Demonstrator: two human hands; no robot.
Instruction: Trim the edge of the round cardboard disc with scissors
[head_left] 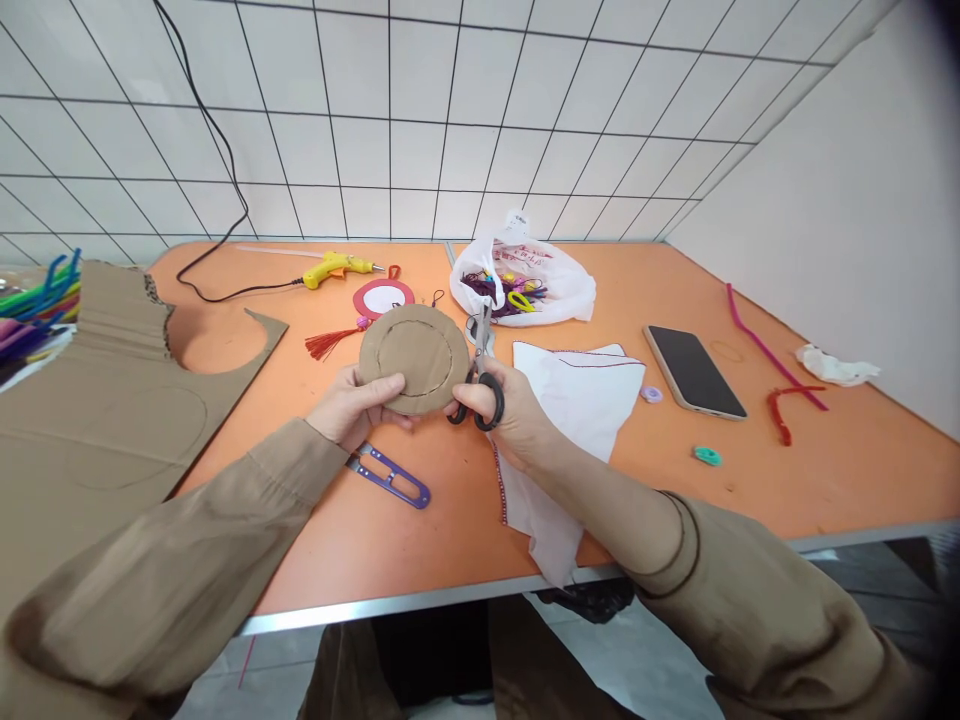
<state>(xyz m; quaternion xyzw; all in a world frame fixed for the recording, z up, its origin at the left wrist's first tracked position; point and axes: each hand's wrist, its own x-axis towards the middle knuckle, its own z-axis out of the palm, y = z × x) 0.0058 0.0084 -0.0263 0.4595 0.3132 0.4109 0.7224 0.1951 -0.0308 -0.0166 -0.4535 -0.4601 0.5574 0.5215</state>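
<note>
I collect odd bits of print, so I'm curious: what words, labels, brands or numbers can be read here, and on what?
None can be read for sure.
White bag: red print, too blurred to read.
Top of that bag: small dark marks, too small to read.
Phone: dark screen, no text visible.
Cardboard disc: a ring outline, no words visible.

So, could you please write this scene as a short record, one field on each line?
Left hand: holds the cardboard disc
Right hand: holds the scissors, beside the disc's right edge
Disc marking: a smaller circle inside its rim
Behind disc: yellow glue gun, white plastic bag
Right side: white cloth with red edging, dark-screened phone
Left side: large cardboard sheet
Surface: orange table
</note>
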